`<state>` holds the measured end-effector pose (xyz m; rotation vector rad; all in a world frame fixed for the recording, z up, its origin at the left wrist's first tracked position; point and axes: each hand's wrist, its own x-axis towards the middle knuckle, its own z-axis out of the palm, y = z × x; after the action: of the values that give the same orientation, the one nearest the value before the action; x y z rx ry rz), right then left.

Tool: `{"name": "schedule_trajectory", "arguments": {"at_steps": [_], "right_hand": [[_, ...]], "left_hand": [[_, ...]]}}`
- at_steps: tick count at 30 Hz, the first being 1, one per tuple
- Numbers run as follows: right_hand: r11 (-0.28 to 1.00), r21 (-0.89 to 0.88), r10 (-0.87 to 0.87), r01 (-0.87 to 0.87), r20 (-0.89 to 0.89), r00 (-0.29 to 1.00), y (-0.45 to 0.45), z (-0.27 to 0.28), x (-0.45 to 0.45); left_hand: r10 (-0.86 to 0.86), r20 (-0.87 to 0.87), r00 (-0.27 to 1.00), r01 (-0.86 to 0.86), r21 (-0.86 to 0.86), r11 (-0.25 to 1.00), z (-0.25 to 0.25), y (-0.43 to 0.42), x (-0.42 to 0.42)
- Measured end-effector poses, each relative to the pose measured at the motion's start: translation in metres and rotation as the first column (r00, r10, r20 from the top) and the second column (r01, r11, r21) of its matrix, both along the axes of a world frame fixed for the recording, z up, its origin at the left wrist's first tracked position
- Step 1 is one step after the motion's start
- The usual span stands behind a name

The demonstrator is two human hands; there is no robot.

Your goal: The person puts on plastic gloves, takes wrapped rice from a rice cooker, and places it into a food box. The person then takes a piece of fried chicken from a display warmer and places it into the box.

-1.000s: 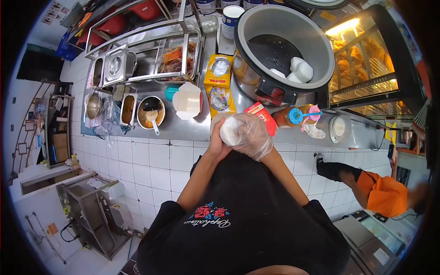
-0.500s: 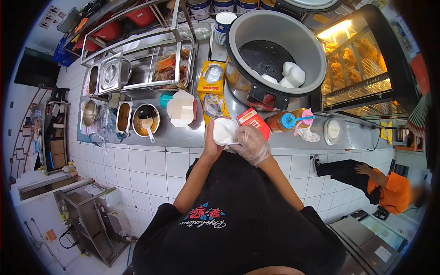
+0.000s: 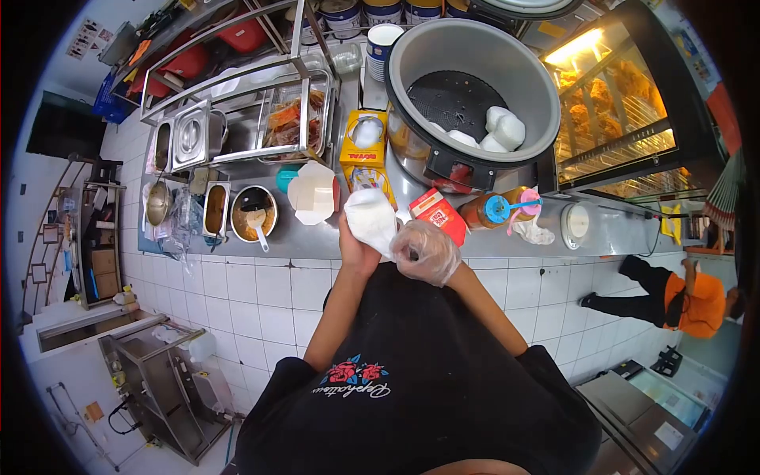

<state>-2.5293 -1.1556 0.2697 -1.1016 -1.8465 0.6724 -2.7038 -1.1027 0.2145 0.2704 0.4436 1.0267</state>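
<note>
A white paper-wrapped bundle [image 3: 370,217] rests upright in my bare left hand [image 3: 358,253], whose fingers wrap its left side and base. My right hand [image 3: 428,252], in a clear plastic glove, has curled fingers at the lower right end of the wrapper and seems to pinch the paper there; the fingertips are partly hidden. Just behind the hands lies a red-and-white printed carton [image 3: 438,217]. An open white takeaway box [image 3: 313,195] stands to the left, near the yellow boxes [image 3: 364,150]. Similar white wrapped bundles [image 3: 504,127] sit inside the large grey pot [image 3: 475,161].
Sauce bottles with blue [image 3: 496,209] and pink tops stand right of the carton. Left on the steel counter are a ladle in a bowl [image 3: 254,215] and a metal rack [image 3: 305,95]. A lit food warmer [image 3: 609,103] is at right. A person in orange [image 3: 697,301] is at far right.
The bundle has tipped up and moved slightly left with my left hand. My gloved right hand has slid from its front to its lower right end. The person in orange has shifted.
</note>
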Motion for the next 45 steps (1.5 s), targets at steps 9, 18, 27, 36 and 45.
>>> {"name": "schedule_trajectory", "arguments": {"at_steps": [9, 18, 27, 36, 45], "right_hand": [[0.936, 0.005, -0.351, 0.352, 0.050, 0.935, 0.009, -0.002, -0.010], [0.961, 0.052, -0.275, 0.272, 0.045, 0.960, 0.011, 0.003, -0.014], [0.932, 0.101, -0.363, 0.349, 0.246, 0.899, 0.000, -0.016, -0.014], [0.872, -0.322, -0.289, 0.368, 0.269, 0.919, -0.027, 0.026, 0.019], [0.710, -0.579, -0.696, 0.400, -0.491, 0.523, -0.118, -0.014, 0.055]], "left_hand": [[0.016, -0.006, 1.000, -0.014, 0.174, 0.985, 0.004, -0.018, -0.005], [-0.014, -0.148, 0.989, 0.046, 0.215, 0.976, 0.021, -0.021, 0.002], [-0.059, -0.296, 0.953, 0.090, 0.094, 0.992, -0.018, -0.021, 0.012], [-0.550, -0.236, 0.801, 0.538, -0.120, 0.835, 0.007, -0.034, 0.032], [-0.560, -0.423, 0.712, 0.655, 0.113, 0.747, -0.014, -0.084, 0.086]]}}
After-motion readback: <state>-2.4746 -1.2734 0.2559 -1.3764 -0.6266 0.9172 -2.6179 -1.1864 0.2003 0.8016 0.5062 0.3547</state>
